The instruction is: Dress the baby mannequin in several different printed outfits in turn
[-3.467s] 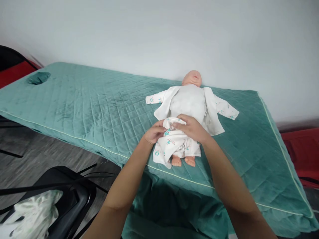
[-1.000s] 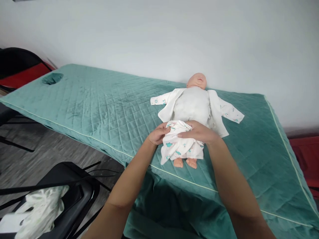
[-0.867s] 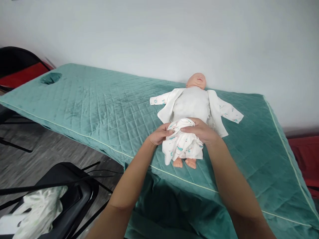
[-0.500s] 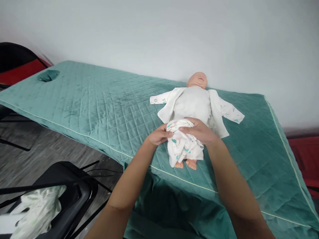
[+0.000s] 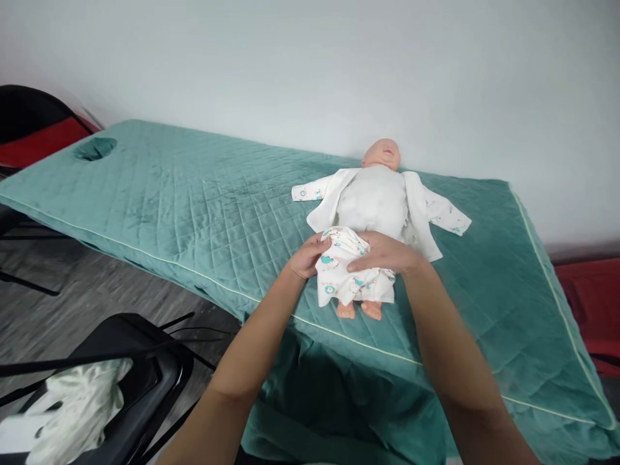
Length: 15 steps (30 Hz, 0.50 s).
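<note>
A baby doll (image 5: 372, 200) lies face up on a green quilted bed, its head toward the wall. A white jacket (image 5: 426, 216) with printed sleeves hangs open around its white torso. Bunched printed baby pants (image 5: 356, 281) cover the doll's legs, with both bare feet (image 5: 371, 310) showing below the hems. My left hand (image 5: 310, 254) pinches the pants at their left edge. On the other side my right hand (image 5: 385, 252) grips the upper part of the cloth, thumb lying across the front. The fingers behind the fabric are hidden.
The green bed (image 5: 203, 206) has a face hole (image 5: 95, 148) at its far left and touches the wall. A black chair (image 5: 140, 374) at lower left holds crumpled light cloth (image 5: 80, 407). Another black chair (image 5: 33, 116) with red stands behind; something red (image 5: 588, 310) is at right.
The pants have spread out flatter over the doll's legs, and their left hem has risen. My right thumb has moved slightly lower on the cloth. The view has shifted slightly.
</note>
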{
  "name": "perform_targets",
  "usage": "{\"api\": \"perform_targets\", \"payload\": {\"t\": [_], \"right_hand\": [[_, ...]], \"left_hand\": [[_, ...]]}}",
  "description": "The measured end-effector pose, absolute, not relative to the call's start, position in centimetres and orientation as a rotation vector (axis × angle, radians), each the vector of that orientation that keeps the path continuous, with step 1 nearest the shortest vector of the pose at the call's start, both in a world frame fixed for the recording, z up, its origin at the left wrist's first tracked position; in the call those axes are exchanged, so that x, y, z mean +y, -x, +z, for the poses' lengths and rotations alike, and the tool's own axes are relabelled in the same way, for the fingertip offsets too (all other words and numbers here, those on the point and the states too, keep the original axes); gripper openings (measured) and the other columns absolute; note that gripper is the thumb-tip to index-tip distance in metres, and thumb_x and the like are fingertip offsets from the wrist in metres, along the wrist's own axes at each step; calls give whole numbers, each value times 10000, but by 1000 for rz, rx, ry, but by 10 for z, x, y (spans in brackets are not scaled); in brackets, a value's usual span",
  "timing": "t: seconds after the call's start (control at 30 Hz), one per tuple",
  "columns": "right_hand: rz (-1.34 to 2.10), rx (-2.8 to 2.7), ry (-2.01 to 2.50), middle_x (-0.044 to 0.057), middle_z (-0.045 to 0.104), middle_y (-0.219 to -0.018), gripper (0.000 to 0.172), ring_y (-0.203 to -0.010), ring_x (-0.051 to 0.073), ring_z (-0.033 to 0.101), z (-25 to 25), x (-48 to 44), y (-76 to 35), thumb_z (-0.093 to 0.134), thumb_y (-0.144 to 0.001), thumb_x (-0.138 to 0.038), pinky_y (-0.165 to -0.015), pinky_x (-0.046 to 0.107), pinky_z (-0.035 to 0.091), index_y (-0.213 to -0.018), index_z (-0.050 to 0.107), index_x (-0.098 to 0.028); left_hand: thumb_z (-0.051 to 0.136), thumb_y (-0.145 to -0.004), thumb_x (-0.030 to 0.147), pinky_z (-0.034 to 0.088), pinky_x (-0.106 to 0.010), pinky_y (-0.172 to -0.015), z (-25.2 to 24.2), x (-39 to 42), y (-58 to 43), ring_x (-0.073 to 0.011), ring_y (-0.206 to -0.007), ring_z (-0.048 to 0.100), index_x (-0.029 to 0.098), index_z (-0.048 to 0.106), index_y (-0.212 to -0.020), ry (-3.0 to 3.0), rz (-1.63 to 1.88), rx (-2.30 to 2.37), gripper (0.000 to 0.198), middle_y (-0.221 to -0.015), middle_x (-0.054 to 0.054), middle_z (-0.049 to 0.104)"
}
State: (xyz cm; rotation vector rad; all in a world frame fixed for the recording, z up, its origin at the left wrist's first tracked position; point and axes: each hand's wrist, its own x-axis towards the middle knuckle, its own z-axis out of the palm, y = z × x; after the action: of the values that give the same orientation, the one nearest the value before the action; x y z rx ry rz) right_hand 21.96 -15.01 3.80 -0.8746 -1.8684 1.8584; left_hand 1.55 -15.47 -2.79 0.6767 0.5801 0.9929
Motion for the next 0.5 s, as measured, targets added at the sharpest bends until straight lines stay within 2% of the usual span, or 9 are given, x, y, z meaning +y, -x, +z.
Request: {"api": "perform_targets", "payload": {"t": [0.17, 0.3, 0.37, 0.5], "right_hand": [[1745, -1744, 816, 49, 713, -1227, 500, -1107, 215, 658, 31, -152, -220, 795, -798, -346, -975, 345, 512, -1259, 671, -199], [1663, -1731, 799, 65, 719, -1174, 486, -1045, 218, 665, 25, -154, -223, 793, -788, -370, -943, 361, 518, -1216, 675, -171], [1614, -1744, 812, 61, 716, -1132, 472, -1001, 208, 659, 24, -154, -224, 786, -787, -381, -913, 354, 515, -1190, 667, -167], [1365, -1911, 886, 29, 677, -970, 366, -887, 183, 613, 24, -155, -224, 758, -783, -417, -818, 320, 481, -1022, 652, -160]], "left_hand": [[944, -478, 448, 529, -268, -594, -27, -159, -17, -204, -643, 702, 118, 717, -932, -732, 1023, 560, 606, -754, -72, 754], [962, -374, 441, 543, -298, -636, -22, -164, -18, -241, -713, 717, 129, 737, -945, -795, 989, 515, 689, -832, -87, 771], [963, -384, 405, 547, -305, -655, -18, -169, -20, -227, -692, 706, 127, 741, -930, -792, 999, 531, 652, -834, -84, 772], [929, -526, 307, 545, -292, -698, -6, -189, -29, -189, -702, 692, 126, 745, -968, -752, 1074, 624, 511, -855, -68, 769]]}}
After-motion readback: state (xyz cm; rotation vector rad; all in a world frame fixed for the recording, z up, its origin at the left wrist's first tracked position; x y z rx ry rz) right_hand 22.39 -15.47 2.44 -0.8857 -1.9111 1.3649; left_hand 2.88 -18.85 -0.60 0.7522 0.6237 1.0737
